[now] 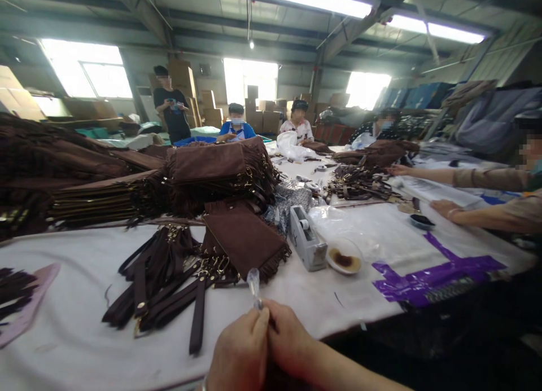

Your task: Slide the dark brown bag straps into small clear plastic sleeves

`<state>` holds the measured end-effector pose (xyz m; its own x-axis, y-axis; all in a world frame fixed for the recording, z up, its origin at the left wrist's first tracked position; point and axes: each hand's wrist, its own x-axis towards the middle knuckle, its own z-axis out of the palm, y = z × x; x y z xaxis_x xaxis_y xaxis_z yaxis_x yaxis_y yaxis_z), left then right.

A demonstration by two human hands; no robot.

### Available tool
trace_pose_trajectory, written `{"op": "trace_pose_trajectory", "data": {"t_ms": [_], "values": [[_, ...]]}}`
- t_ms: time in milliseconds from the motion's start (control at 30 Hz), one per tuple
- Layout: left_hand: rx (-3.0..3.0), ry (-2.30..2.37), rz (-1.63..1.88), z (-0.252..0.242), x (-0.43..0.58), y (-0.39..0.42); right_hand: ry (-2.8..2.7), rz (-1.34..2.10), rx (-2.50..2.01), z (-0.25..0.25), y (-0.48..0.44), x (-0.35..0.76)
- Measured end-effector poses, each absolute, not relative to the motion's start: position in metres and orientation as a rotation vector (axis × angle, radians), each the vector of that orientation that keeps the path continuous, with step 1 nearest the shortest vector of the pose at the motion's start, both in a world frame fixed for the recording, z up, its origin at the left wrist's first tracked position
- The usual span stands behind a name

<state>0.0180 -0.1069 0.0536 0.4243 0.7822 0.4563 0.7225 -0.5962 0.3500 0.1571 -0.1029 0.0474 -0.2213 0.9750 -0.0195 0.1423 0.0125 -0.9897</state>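
Observation:
My left hand point(239, 348) and my right hand point(292, 335) meet at the table's front edge, both closed with thumbs side by side. From between their fingertips a twisted piece of clear plastic film point(253, 281) sticks up; anything deeper in the grip is hidden. Just beyond it lies a dark brown fringed pouch point(243, 238). Left of the hands are several dark brown straps point(169, 301) with gold-coloured clasps. A grey tape dispenser point(305, 241) stands on the right, beside a small white dish point(345, 258) with a brown substance in it.
Stacks of brown fringed pouches point(207, 165) rise at the back left. Purple tape point(436, 278) covers part of the front right edge. A co-worker's arms point(486, 216) reach in from the right, near more straps point(359, 182). Other people sit or stand farther back.

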Motion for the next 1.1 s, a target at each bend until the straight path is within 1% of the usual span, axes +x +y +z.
{"op": "trace_pose_trajectory", "data": {"t_ms": [67, 133, 200, 267, 333, 400, 467, 567, 633, 700, 800, 867, 1000, 1100], "values": [[2.135, 1.437, 0.910, 0.063, 0.014, -0.096, -1.132, 1.602, -1.118, 0.049, -0.103, 0.156], [1.625, 1.479, 0.872, 0.067, 0.015, -0.082, -0.880, 1.778, -1.078, 0.051, -0.105, 0.155], [1.218, 1.348, 0.776, 0.065, 0.022, -0.071, -0.926, 1.802, -1.122, 0.052, -0.107, 0.155], [1.000, 1.225, 0.762, 0.059, 0.033, -0.064, -1.233, 1.699, -1.226, 0.052, -0.111, 0.155], [1.005, 1.246, 0.816, 0.053, 0.040, -0.061, -1.529, 1.504, -1.330, 0.051, -0.114, 0.158], [1.219, 1.317, 0.841, 0.050, 0.037, -0.060, -1.634, 1.398, -1.393, 0.050, -0.117, 0.164], [1.552, 1.395, 0.819, 0.052, 0.024, -0.056, -1.573, 1.479, -1.447, 0.051, -0.117, 0.173], [1.982, 1.659, 0.915, 0.058, -0.002, -0.043, -1.447, 1.590, -1.526, 0.055, -0.113, 0.191], [2.099, 1.755, 0.890, 0.062, -0.013, -0.031, -1.520, 1.459, -1.580, 0.058, -0.111, 0.204], [2.121, 1.684, 0.697, 0.064, -0.015, -0.019, -1.722, 1.171, -1.667, 0.061, -0.109, 0.217], [1.904, 1.539, 0.507, 0.068, -0.011, -0.010, -2.048, 0.684, -1.797, 0.067, -0.109, 0.229], [1.638, 1.473, 0.487, 0.071, -0.009, -0.009, -2.147, 0.473, -1.745, 0.068, -0.107, 0.229], [1.099, 1.222, 0.567, 0.074, -0.007, -0.015, -2.218, 0.351, -1.430, 0.052, -0.087, 0.207], [0.798, 1.181, 0.617, 0.071, -0.001, -0.017, -2.293, 0.294, -1.319, 0.034, -0.067, 0.190]]}}
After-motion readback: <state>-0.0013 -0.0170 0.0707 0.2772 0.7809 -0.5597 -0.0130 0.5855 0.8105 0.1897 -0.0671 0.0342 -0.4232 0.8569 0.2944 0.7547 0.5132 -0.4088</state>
